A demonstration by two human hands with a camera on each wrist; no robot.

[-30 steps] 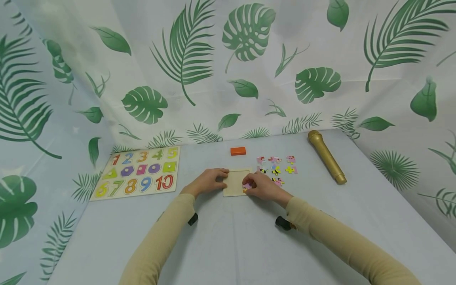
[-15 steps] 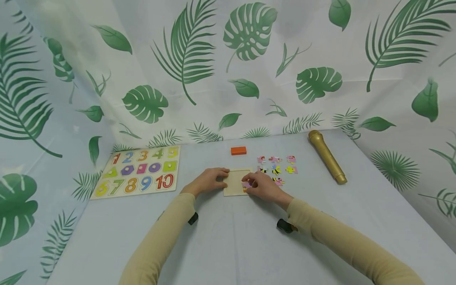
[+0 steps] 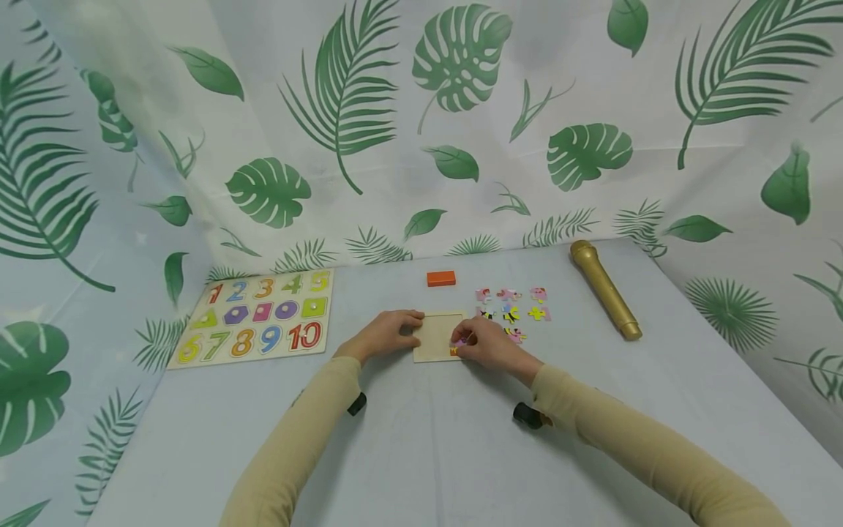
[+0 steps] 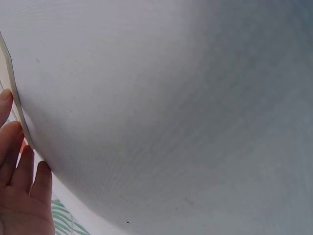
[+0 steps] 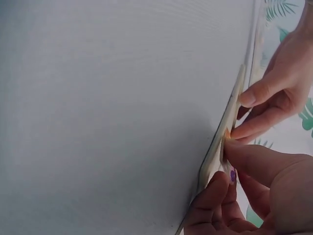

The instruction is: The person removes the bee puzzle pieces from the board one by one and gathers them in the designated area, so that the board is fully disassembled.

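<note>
A small pale wooden puzzle tray (image 3: 432,338) with a raised rim lies mid-table. My left hand (image 3: 383,335) rests its thumb and fingertips along the tray's left edge; in the left wrist view its fingers (image 4: 23,171) are extended and spread. Over the tray's lower right corner, my right hand (image 3: 490,344) pinches a jigsaw piece (image 3: 454,351) with orange and purple print between thumb and fingertips. In the right wrist view this piece (image 5: 233,175) is tilted close over the tray and mostly covered by fingers. Several pink and yellow jigsaw pieces (image 3: 510,315) lie right of the tray.
A number and shape board (image 3: 253,318) lies at the left. Behind the tray is an orange block (image 3: 440,279), and a gold microphone (image 3: 604,289) lies at the right. A leaf-patterned curtain (image 3: 421,146) borders the table (image 3: 408,454).
My right fingers have shifted slightly on the pinched jigsaw piece, turning it a little over the tray's right side. The left hand and the tray stay in place.
</note>
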